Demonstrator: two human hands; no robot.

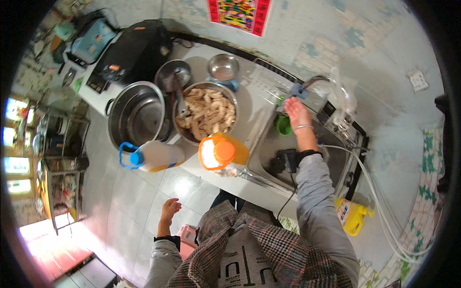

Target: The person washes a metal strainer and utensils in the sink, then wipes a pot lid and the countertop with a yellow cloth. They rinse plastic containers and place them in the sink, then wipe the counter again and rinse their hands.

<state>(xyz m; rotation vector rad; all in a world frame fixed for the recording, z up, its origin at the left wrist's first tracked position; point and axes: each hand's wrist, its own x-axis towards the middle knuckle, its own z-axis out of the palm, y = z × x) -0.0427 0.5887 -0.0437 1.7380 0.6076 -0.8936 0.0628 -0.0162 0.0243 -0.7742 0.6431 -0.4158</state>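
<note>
My right hand [299,115] reaches over the sink [259,158], fingertips just below a grey-blue object [299,90] by the wall; whether they touch I cannot tell. A green cup [284,125] sits in the sink left of that wrist. My left hand [170,209] hangs empty over the floor, fingers loosely curled. On the counter, a metal bowl [205,111] holds pale, curved pieces of food and a utensil. An orange-capped plastic jug [225,153] and a blue-capped bottle [160,156] stand near the counter's front edge.
A large empty steel pot [137,111], a smaller pan [174,76] and a steel bowl [223,67] stand at the back left beside a black appliance [133,50]. A white hose [371,176] curves right of the sink, near a yellow jug [351,216]. A pink bin [187,239] stands below.
</note>
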